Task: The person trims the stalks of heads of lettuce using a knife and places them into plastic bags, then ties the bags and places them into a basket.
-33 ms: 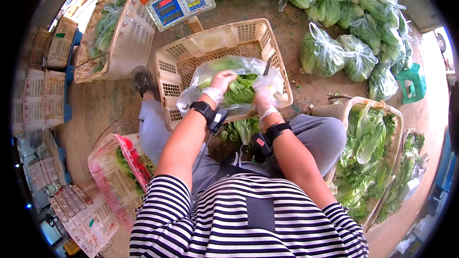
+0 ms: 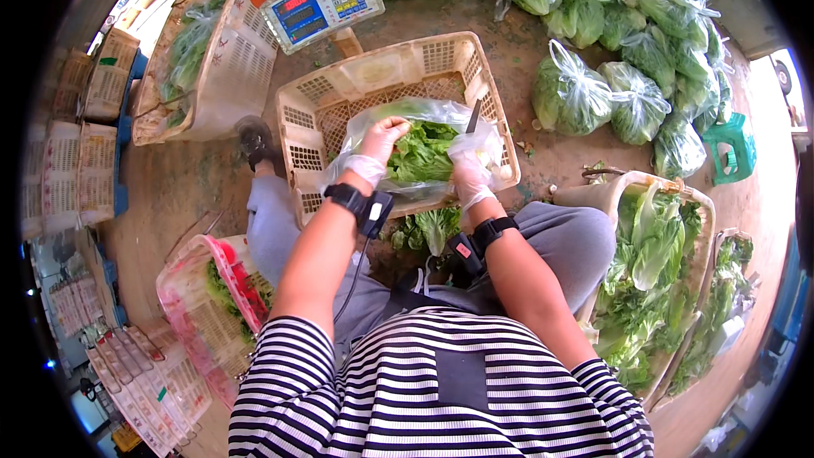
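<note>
**Greens in clear bag, bag in crate, both your hands at it**

Your left hand (image 2: pixel 383 142) has its fingers bent in at the left edge of the leafy greens (image 2: pixel 420 154); can't tell if they pinch leaf or film. Greens sit between your hands, in the clear bag (image 2: pixel 415 108). Your gloved right hand (image 2: pixel 471 171) is at the bag's right side, partly under film; grip can't be told. Dark blade (image 2: pixel 474 115) juts up just beyond it, handle hidden.

Bag is inside the beige crate (image 2: pixel 381 74) under your hands. Right of your right hand, nearer you: crate (image 2: pixel 599 196) full of loose lettuce (image 2: pixel 657 246). Farther out, same side: tied bags of greens (image 2: pixel 572 89). Left of your left hand, nearer you: pinkish crate (image 2: pixel 180 278), some greens inside.
</note>
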{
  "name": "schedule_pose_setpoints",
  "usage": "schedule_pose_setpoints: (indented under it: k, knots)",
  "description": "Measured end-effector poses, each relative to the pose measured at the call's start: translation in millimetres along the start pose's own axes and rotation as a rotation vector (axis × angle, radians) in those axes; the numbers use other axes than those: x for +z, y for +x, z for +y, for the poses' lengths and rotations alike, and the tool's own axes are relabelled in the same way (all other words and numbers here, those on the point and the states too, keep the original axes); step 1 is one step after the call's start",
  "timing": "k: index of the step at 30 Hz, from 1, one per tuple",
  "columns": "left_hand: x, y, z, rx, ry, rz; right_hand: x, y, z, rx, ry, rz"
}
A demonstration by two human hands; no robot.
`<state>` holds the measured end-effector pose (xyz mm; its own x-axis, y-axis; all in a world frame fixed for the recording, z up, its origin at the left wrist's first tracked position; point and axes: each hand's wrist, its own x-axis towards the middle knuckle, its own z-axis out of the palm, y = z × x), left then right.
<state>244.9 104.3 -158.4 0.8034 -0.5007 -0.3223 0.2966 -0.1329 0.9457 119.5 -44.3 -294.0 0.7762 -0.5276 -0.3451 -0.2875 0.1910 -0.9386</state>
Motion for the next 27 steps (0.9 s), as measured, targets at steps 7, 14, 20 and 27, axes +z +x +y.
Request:
schedule_pose_setpoints:
  k: [7,14,20,27]
  knots:
    - [-5.2,-163.4,61.2,0.168,0.569,-0.629,10.1,-36.9,-99.6,0.292,-0.025,0.110]
    - [-19.3,-252.6,42.2,0.194,0.669,-0.168,2.2,-115.5,-165.7,0.427,0.296,-0.248]
    - [-153.0,-364.9,59.2,0.063,0.456,0.870,11.6,-190.3,-157.0,0.354,-0.166,-0.480]
    - [-313.7,-563.3,-175.7,-0.623,0.629,0.904,-2.2,-179.5,-126.1,0.007,-0.202,-0.326]
